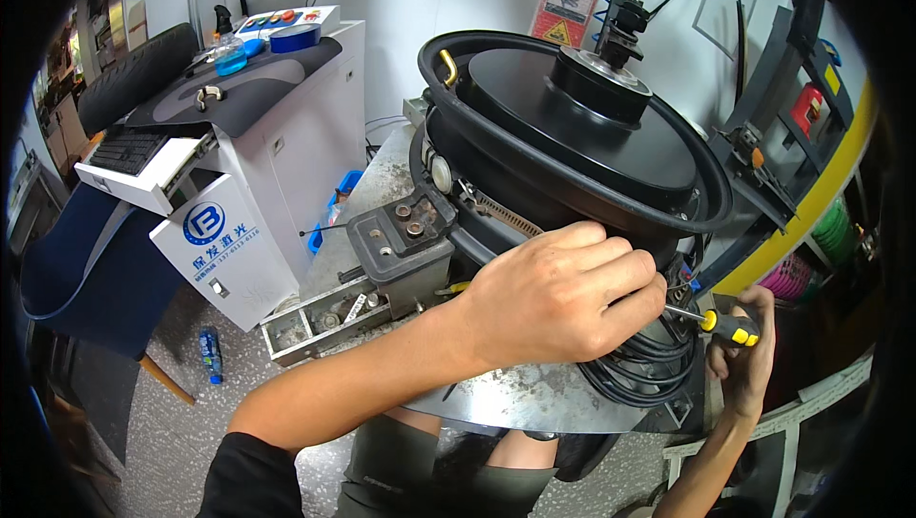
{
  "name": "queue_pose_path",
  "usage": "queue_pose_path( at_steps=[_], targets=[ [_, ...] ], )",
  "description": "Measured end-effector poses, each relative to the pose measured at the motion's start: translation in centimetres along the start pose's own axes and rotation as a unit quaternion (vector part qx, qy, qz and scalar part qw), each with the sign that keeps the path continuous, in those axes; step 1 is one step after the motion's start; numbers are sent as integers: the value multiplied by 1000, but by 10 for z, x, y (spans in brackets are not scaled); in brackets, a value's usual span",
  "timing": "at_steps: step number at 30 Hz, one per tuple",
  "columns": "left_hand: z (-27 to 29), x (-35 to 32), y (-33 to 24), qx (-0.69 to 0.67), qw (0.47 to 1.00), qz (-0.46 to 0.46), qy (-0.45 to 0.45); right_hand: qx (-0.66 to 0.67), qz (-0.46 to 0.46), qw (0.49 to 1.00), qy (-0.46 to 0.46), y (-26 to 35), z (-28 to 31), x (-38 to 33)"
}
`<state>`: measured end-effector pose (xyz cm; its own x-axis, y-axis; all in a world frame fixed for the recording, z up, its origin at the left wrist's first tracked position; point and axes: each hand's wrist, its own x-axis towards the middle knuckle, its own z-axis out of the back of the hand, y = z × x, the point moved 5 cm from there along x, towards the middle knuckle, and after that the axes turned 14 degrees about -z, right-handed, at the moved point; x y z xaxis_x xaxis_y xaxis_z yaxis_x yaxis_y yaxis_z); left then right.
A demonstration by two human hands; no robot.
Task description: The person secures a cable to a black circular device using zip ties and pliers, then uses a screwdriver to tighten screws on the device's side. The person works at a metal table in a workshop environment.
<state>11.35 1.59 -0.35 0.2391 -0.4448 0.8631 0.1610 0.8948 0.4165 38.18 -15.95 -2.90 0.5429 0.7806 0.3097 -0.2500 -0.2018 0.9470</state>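
Left hand (558, 299) should stay pressed on the wheel (572, 136), fingers together, while right hand (744, 351), fingers wrapped around the screwdriver (720, 322), drives squarely.

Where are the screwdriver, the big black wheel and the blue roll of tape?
Screwdriver (731, 328): head view, on its yellow-and-black handle, held in the right hand (744, 361).
Black wheel (572, 113): head view, on its flat upper face.
Blue tape roll (294, 38): head view, on its outer side, atop the white cabinet (315, 127).
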Motion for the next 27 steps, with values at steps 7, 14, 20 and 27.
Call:
queue_pose_path(
  at_steps=[7, 14, 20, 27],
  targets=[
    [-2, 9, -1, 2, 999, -11, 52, -61, -71, 995, 44, -17, 45, -1],
    [9, 8, 5, -53, 993, 54, 86, 119, -7, 986, 119, 5, -7, 4],
    [9, 10, 6, -57, 994, 59, 69, -20, -44, 997, 59, 4, 15, -3],
    [13, 12, 0, 43, 997, 18, 64, -52, -50, 997, -20, 1, 9, -3]
  ],
)
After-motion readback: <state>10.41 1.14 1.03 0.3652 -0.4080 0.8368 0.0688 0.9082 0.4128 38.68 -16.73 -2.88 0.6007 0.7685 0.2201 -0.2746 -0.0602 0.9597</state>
